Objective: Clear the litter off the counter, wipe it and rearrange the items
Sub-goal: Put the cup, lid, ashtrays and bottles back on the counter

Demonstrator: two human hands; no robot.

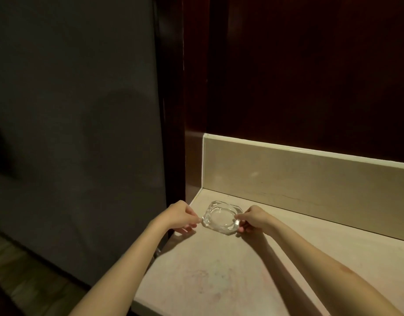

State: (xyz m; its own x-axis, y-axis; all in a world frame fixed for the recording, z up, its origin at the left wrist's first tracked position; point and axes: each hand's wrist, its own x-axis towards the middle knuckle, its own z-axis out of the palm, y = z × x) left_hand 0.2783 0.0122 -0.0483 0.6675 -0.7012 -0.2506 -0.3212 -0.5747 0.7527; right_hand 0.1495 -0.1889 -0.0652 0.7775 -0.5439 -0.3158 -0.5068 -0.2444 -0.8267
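- Your left hand (181, 216) is reaching in from the counter's left edge, fingers curled, fingertips pinching the left rim of the glass ashtray (221, 217).
- The ashtray is sitting flat on the counter (219, 277), in the back-left corner, near the backsplash (299, 179) but apart from it.
- Your right hand (253, 218) is pinching the right rim, thumb underneath the edge and fingers over the top.
- Judgement: thick cut glass is likely heavy for its size, rigid, slick and chippable; you are gripping opposite rims, which looks the safest hold. Lower it gently onto stone.
- The counter is looking pale, hard and stone-like, with faint pinkish marbling; no litter is showing in view.
- The room is dim: grey wall (78, 110) left, dark wood panelling (310, 65) behind.
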